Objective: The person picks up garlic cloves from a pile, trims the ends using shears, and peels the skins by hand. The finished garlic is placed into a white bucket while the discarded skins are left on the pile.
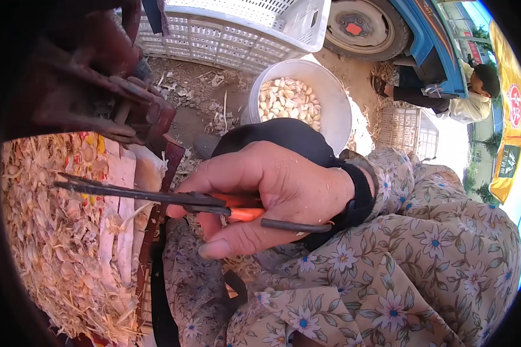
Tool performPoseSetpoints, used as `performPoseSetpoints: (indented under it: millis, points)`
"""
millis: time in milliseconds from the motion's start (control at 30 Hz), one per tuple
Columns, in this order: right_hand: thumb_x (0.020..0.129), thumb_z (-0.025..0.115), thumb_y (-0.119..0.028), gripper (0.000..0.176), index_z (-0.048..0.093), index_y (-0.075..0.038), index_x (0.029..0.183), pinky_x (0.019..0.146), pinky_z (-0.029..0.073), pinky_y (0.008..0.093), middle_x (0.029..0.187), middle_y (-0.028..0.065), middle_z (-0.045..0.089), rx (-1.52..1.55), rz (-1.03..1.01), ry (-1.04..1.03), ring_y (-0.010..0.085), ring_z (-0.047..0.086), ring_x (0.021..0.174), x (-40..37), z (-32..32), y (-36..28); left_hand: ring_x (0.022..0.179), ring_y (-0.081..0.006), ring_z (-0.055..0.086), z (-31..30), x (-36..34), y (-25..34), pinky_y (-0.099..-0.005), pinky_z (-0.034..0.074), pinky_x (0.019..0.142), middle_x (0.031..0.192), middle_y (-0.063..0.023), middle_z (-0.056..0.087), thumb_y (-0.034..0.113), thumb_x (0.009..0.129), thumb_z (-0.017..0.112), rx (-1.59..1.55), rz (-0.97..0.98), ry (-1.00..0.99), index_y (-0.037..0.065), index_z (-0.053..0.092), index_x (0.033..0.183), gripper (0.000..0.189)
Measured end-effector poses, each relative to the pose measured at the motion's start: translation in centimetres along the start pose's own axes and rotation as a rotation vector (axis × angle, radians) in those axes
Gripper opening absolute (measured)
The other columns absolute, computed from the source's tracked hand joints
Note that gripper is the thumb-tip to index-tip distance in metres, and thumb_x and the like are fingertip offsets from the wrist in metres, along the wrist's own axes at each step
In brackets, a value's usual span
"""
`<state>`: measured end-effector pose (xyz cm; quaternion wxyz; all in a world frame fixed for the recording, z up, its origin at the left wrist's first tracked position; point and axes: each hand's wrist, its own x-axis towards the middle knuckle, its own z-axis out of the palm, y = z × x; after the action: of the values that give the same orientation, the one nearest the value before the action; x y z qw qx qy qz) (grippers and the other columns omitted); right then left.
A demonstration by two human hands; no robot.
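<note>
My right hand (272,191), with a black band at the wrist, comes in from the right and closes round dark metal scissors (139,195). Orange shows on their handle between my thumb and fingers. The narrow blades point left, over a heap of garlic cloves, dry skins and stalk bits (58,231). Beyond my hand stands a white bucket (338,107) holding peeled-looking pale cloves (289,101). Patterned floral cloth (388,260) covers my arm and the lower right. My left hand cannot be seen.
Reddish rusty metal machinery (98,92) stands at the upper left. White plastic crates (208,43) are at the top, beside a blue vehicle's wheel (359,29). Another person (466,95) is at the upper right near a crate (399,130). A yellow banner (512,110) hangs at the far right.
</note>
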<state>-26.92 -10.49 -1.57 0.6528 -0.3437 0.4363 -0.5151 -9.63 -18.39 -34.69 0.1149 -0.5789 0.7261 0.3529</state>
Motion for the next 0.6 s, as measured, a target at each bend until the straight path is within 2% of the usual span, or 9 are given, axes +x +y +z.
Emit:
performPoseSetpoints:
  millis: [33, 167, 267, 367, 500, 533, 600]
  points:
    - [0.079, 0.070, -0.023, 0.033, 0.057, -0.001, 0.099, 0.061, 0.040, 0.0201, 0.075, -0.0027, 0.053, 0.009, -0.019, 0.021, 0.0037, 0.044, 0.069, 0.1, 0.0, 0.1, 0.073, -0.0181, 0.055, 0.2, 0.0, 0.0, -0.0317, 0.046, 0.066, 0.088, -0.0066, 0.055, 0.006, 0.085, 0.050, 0.022, -0.001, 0.004, 0.003, 0.049, 0.107, 0.022]
    - [0.079, 0.070, -0.022, 0.031, 0.056, -0.001, 0.098, 0.059, 0.039, 0.0204, 0.072, -0.0036, 0.051, -0.028, 0.052, 0.004, 0.0040, 0.043, 0.067, -0.2, 0.1, -0.7, 0.076, -0.0176, 0.054, 1.2, -0.1, 0.1, -0.0313, 0.045, 0.068, 0.090, -0.0064, 0.055, 0.007, 0.086, 0.050, 0.040, 0.012, -0.004, 0.003, 0.049, 0.109, 0.023]
    - [0.079, 0.070, -0.023, 0.032, 0.056, -0.001, 0.097, 0.058, 0.039, 0.0211, 0.071, -0.0032, 0.051, 0.061, 0.070, 0.014, 0.0045, 0.043, 0.067, -0.5, -0.2, -0.8, 0.079, -0.0172, 0.054, 1.3, -0.5, 0.3, -0.0309, 0.045, 0.070, 0.092, -0.0062, 0.055, 0.008, 0.086, 0.050, 0.042, 0.022, 0.005, 0.003, 0.049, 0.109, 0.024]
    - [0.078, 0.070, -0.011, 0.044, 0.052, -0.002, 0.116, 0.057, 0.039, 0.0176, 0.078, -0.0023, 0.056, -0.184, 0.024, -0.033, 0.0037, 0.049, 0.068, -1.0, -1.4, -1.5, 0.081, -0.0168, 0.054, 1.4, -1.2, 0.4, -0.0306, 0.045, 0.072, 0.094, -0.0061, 0.055, 0.008, 0.086, 0.050, 0.021, 0.024, 0.013, 0.003, 0.049, 0.110, 0.025]
    - [0.078, 0.070, -0.020, 0.036, 0.056, -0.004, 0.108, 0.052, 0.038, 0.0232, 0.066, 0.0017, 0.053, -0.390, -0.084, -0.040, 0.0086, 0.047, 0.059, -1.2, -1.1, -1.5, 0.084, -0.0163, 0.054, 0.3, -2.2, 1.2, -0.0302, 0.044, 0.074, 0.096, -0.0059, 0.055, 0.009, 0.087, 0.050, -0.100, 0.058, 0.024, 0.003, 0.049, 0.111, 0.026]
    - [0.076, 0.070, -0.022, 0.032, 0.057, -0.004, 0.099, 0.052, 0.039, 0.0278, 0.062, 0.0062, 0.052, -0.444, -0.125, -0.043, 0.0163, 0.051, 0.057, -1.4, -0.8, -1.5, 0.085, -0.0162, 0.054, -0.4, -2.9, 1.5, -0.0301, 0.044, 0.075, 0.097, -0.0058, 0.055, 0.010, 0.087, 0.050, -0.178, 0.063, 0.025, 0.002, 0.049, 0.112, 0.026]
    - [0.074, 0.070, -0.023, 0.031, 0.058, -0.004, 0.096, 0.053, 0.041, 0.0316, 0.064, 0.0081, 0.055, -0.533, -0.194, -0.088, 0.0217, 0.054, 0.060, -1.8, -0.4, -1.1, 0.087, -0.0159, 0.054, -2.1, -4.9, 2.7, -0.0298, 0.044, 0.076, 0.098, -0.0057, 0.055, 0.010, 0.087, 0.050, -0.336, 0.083, 0.018, 0.002, 0.049, 0.112, 0.026]
